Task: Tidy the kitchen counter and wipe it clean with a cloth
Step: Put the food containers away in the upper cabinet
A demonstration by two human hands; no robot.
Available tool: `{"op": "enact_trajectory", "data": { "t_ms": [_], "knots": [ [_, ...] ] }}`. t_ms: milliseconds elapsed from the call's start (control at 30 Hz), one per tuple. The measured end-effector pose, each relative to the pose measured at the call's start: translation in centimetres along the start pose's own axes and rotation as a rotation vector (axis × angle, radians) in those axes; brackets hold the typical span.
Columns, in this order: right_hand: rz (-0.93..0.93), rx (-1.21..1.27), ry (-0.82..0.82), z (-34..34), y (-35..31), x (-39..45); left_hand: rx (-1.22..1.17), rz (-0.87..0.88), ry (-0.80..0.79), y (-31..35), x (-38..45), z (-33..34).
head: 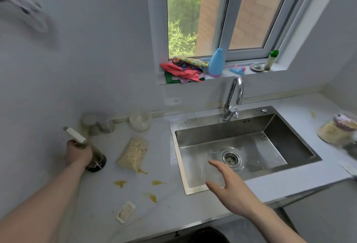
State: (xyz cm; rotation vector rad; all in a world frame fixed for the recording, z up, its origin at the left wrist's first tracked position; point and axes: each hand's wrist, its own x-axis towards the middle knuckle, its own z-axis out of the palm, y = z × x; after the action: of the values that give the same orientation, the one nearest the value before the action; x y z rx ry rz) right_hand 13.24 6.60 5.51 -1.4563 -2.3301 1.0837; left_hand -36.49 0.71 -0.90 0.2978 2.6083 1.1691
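Now left hand grips dark bottle, upright, far-left counter; right hand open, empty, over sink; cloths on windowsill ahead, nearer right

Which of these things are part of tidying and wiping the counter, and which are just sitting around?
Part of the job:
- dark bottle, gripped by the left hand
- bag of grains
- yellow spills on the counter
- small tray
- cloths on the sill
- right hand, open over the sink's edge

Just sitting around:
- blue bottle
- tap
- sink
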Motion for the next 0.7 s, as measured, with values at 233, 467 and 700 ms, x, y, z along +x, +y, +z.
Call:
{"op": "enact_trajectory", "data": {
  "t_ms": [233, 467, 700],
  "knots": [
    [0.067, 0.016, 0.010, 1.1, 1.0, -2.0, -0.007, 0.134, -0.006, -0.2, -4.0, 1.0],
    [0.083, 0.091, 0.052, 1.5, 0.4, -1.8, -0.153, 0.430, 0.038, 3.3, -7.0, -0.8],
    [0.113, 0.098, 0.082, 1.2, 0.5, -2.9, -0.262, 0.704, -0.124, 8.0, -12.1, -1.7]
  ]
}}
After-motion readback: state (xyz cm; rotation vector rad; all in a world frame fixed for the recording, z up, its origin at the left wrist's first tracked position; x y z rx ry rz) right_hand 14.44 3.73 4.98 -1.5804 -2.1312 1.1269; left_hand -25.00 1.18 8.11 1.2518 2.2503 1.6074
